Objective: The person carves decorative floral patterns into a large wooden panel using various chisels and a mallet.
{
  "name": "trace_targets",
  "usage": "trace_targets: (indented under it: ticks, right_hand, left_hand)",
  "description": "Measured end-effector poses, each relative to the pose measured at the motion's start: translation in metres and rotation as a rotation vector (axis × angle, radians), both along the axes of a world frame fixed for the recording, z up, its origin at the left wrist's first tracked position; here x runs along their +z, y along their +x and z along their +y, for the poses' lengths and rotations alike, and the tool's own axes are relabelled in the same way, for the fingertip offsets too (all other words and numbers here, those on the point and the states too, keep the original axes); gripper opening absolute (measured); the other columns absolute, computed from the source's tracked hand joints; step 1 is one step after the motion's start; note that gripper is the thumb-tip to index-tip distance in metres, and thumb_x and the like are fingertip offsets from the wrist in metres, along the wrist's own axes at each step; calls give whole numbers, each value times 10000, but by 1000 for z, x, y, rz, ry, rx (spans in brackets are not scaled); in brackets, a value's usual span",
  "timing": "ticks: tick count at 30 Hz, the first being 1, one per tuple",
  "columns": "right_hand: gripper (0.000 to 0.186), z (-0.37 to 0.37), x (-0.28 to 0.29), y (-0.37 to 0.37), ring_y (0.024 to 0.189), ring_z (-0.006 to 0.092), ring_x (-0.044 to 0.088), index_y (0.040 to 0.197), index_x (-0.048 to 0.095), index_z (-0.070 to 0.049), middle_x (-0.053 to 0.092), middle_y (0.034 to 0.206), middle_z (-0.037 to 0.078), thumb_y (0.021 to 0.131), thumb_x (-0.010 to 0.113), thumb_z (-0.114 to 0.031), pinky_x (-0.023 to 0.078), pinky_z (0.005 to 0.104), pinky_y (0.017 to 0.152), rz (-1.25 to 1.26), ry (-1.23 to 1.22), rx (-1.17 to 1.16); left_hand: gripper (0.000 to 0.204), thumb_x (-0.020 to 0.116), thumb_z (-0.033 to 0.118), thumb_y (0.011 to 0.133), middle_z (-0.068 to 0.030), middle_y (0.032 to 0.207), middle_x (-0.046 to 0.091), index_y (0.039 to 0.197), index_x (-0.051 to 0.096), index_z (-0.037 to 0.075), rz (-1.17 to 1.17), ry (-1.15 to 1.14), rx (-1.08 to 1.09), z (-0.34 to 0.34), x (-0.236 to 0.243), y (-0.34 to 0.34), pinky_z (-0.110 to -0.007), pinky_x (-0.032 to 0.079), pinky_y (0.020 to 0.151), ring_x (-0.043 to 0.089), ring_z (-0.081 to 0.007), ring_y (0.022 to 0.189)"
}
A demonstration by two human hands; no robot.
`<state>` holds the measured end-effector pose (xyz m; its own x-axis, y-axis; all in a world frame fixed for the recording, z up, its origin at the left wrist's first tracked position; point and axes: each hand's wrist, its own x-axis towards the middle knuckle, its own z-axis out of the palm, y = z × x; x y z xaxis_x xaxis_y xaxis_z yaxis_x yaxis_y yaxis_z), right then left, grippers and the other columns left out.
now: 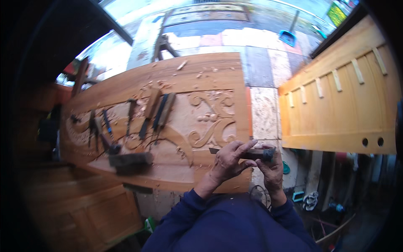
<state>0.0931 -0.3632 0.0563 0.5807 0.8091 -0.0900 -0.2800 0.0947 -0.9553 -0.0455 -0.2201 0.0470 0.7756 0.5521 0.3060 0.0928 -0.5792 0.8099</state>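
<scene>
My left hand [226,164] grips a dark chisel-like tool [247,153] near the right end of the carved wooden panel [241,105], its thin tip pointing left. My right hand [273,170] holds the tool's thicker right end, fingers curled around it. On the panel lie pale shavings [182,65], several chisels and files with wooden or dark handles [153,103], a blue-handled tool [107,122] and a wooden mallet [130,158] at the front. Scrollwork is carved in relief at the panel's right side.
A yellow wooden panel [336,117] with small battens stands at the right. Another wooden panel [96,214] is at lower left. Behind are a wooden trestle [163,46] and a blue dustpan [287,38] on the tiled floor [264,111]. Assorted clutter [310,200] lies at lower right.
</scene>
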Motion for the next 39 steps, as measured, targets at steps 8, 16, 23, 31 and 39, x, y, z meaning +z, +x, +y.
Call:
trace_targets:
  ticks: [8, 16, 23, 31, 39]
  right_hand:
    - [757, -43, -36, 9, 1073, 189, 688, 1641, 382, -60, 603, 1355, 143, 995, 768, -139, 569, 312, 936, -99, -183, 178]
    - [677, -71, -36, 19, 961, 185, 734, 1546, 540, -52, 690, 1214, 143, 941, 834, -133, 609, 316, 853, -339, -275, 177]
    - [578, -78, -31, 16, 971, 179, 746, 1492, 598, -53, 707, 1192, 140, 963, 817, -135, 614, 316, 850, -364, -238, 204]
    - [595, -70, -13, 8, 1134, 170, 675, 1584, 456, -3, 639, 1323, 124, 1103, 639, -302, 579, 307, 927, 76, -51, 88]
    - [595, -22, 1, -17, 718, 106, 664, 1662, 341, -55, 697, 1115, 71, 1128, 552, -208, 554, 249, 631, 246, -383, 366]
  left_hand:
    - [367, 759, 259, 985, -177, 1067, 692, 1276, 681, 50, 288, 253, 828, 69, -38, -71, -493, 543, 869, 673, -379, 1013]
    - [297, 778, 232, 938, -141, 1086, 680, 1181, 704, 77, 351, 633, 1036, 123, -54, -100, -490, 518, 934, 636, -378, 1048]
    - [325, 796, 224, 905, -142, 1133, 685, 1169, 676, 78, 583, 494, 941, 169, -62, -132, -490, 549, 927, 676, -385, 1041]
    - [177, 663, 37, 968, -136, 1088, 697, 1141, 684, 73, 83, 228, 220, 108, 15, -72, -450, 550, 913, 675, -327, 1049]
    - [367, 726, 118, 946, -108, 1266, 677, 1308, 666, 117, 150, 535, -559, 55, -4, -4, -450, 527, 1107, 660, -328, 1205]
